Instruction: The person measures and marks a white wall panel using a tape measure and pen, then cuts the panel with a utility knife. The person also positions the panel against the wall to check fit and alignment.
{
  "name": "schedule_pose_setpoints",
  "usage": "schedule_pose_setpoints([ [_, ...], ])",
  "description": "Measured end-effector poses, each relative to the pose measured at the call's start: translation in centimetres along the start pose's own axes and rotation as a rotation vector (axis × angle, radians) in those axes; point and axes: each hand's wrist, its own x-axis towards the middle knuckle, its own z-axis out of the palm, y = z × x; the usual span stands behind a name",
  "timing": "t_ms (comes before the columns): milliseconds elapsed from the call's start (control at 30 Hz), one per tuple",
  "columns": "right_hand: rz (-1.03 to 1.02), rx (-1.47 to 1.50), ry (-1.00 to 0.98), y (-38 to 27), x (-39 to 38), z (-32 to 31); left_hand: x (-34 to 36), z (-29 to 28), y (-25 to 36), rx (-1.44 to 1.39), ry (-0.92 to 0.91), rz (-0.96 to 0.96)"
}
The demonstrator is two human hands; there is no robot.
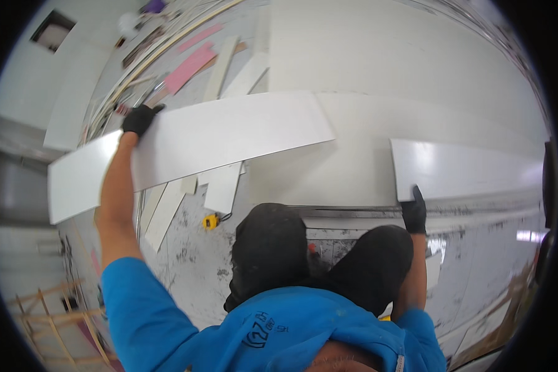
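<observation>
My left hand (141,120), in a black glove, is closed on the far edge of a long white board (229,133). That board lies slantwise in front of me; its right end overlaps a large pale sheet (328,177), and its left part passes under my forearm. At the right, my right hand (415,211), also gloved in black, grips the near left corner of a second white board (465,167). One finger shows on top of it; the rest are hidden below. A gap separates the two boards, with the pale sheet visible between.
A yellow tape measure (211,221) sits on the scuffed floor (186,266) left of my knees. White offcuts (223,192) lie beneath the left board. Pink pieces (190,67) and long strips (222,67) are scattered beyond it. A wooden frame (49,316) stands at lower left.
</observation>
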Motion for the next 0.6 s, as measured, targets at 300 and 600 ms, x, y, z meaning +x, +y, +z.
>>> schedule_pose_setpoints([
  [300, -0.023, -0.155, 0.006, 0.7, -0.5, -2.1, -15.3, 18.2, -0.4, -0.426, -0.556, -0.636],
  [600, -0.028, -0.033, 0.119, 0.3, -0.3, -0.6, -12.1, 27.8, 0.3, -0.279, -0.422, -0.609],
])
